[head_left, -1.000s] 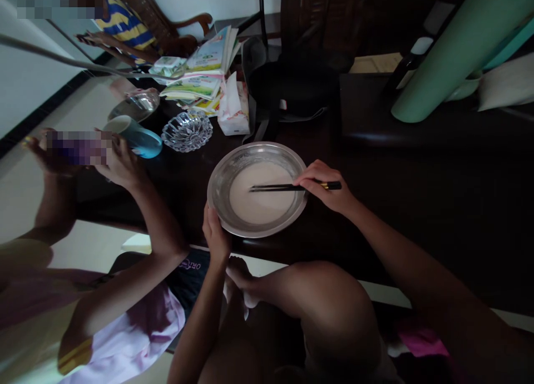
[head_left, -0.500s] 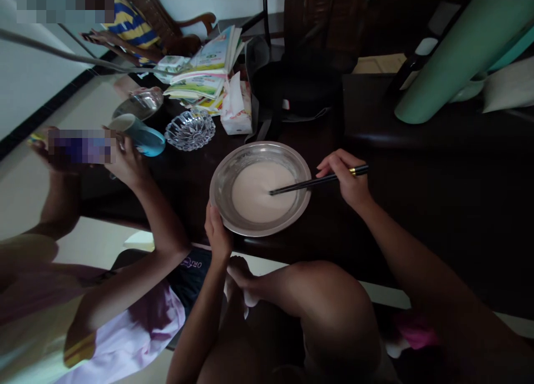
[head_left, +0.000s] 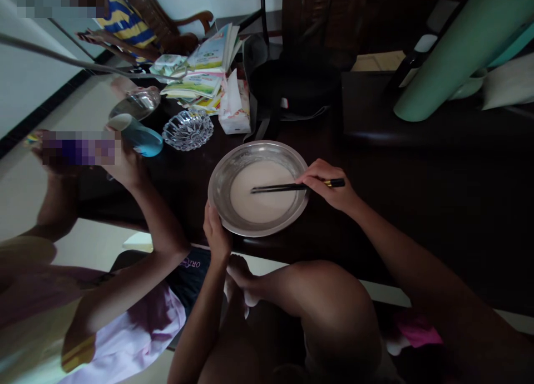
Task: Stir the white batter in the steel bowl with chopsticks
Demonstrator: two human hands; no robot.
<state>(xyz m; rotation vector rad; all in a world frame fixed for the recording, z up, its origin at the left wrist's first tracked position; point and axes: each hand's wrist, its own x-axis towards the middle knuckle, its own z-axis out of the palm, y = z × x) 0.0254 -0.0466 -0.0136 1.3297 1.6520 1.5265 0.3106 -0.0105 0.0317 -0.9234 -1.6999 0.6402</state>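
A round metal bowl (head_left: 217, 175) stands on the dark table in front of me, with a pale, creamy batter (head_left: 262, 207) in it. At the bowl's near left rim, my left hand (head_left: 216, 231) grips the edge, thumb on the outer side and the other fingers partly hidden beneath. My right hand (head_left: 327, 185) is closed around a pair of black chopsticks (head_left: 277, 188) with gold bands, just over the right rim. The chopstick tips dip into the batter left of its middle.
Beyond the bowl are a cut-glass dish (head_left: 187, 130), a tissue box (head_left: 234, 114), stacked booklets (head_left: 204, 75) and a black bag (head_left: 296, 89). A blue mug (head_left: 144, 139) stands left, near another person's hands (head_left: 125, 161). A green cylinder (head_left: 442, 61) leans at the far right.
My right hand has moved left towards the bowl, and the chopstick tips have swept left through the batter. My left hand stays on the rim.
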